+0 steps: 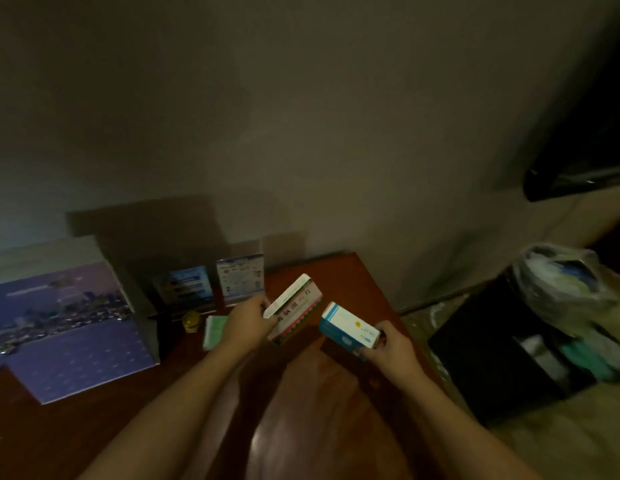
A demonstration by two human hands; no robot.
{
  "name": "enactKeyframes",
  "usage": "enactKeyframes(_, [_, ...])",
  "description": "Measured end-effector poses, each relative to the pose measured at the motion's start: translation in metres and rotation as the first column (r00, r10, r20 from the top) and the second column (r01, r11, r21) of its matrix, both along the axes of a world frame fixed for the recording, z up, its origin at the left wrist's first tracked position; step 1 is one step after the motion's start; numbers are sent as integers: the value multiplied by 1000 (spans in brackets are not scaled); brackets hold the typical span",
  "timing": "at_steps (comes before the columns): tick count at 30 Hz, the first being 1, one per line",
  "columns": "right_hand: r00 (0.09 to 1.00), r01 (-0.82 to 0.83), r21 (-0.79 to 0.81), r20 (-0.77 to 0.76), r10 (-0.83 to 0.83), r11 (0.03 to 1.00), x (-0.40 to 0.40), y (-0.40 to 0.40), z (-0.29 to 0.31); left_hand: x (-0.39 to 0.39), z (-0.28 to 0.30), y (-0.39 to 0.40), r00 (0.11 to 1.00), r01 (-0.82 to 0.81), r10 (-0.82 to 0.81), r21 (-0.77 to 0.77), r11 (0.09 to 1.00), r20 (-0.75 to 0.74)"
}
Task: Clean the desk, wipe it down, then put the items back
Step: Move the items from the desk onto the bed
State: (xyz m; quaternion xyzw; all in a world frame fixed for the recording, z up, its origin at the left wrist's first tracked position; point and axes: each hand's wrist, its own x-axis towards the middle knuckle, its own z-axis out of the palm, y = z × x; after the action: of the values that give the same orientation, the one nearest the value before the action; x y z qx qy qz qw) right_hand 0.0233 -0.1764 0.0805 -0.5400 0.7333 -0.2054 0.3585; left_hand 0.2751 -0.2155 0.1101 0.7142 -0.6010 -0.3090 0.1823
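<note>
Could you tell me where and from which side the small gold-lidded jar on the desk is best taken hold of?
Grip the gold-lidded jar round its lid from above. It appears to stand upright; the large box is close on its left and the green packet on its right, so top access looks clearest.

- Room dimly lit; plain grey-beige wall (301,116) seen behind the table.
- Reddish-brown wooden table (336,427) set against the wall; faint glare noted on it.
- Pale floor (578,427) observed at right.
</note>
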Motion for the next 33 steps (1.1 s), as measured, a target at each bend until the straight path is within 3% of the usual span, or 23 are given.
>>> enactKeyframes(8, [897,442,-92,58,-438,892,-107,149,24,-131,6,63,954,277,-268,54,959,-131])
enactKeyframes(12, [769,640,-104,103,-631,762,-166,253,29,-225,26,113,886,452,-443,47,891,-139])
enactKeyframes(16, [559,829,-98,168,-812,551,-222,379,33,-332,40,198,768,621,-583,83,779,-267])
enactKeyframes(20, [356,934,-97,190,-915,343,-268,521,36,-428,45,316,607,785,-755,44,617,-247])
enactKeyframes(25, [102,987,-139,116,-988,86,-290,689,47,-517,54,482,382,920,-865,47,388,-326])
enactKeyframes(28, [-36,981,-183,121,-992,-58,-283,777,58,-559,56,576,256,966,-886,65,250,-387])
enactKeyframes(33, [-312,914,-215,174,-934,-345,-261,909,59,-608,72,734,-27,997,-930,52,-49,-366])
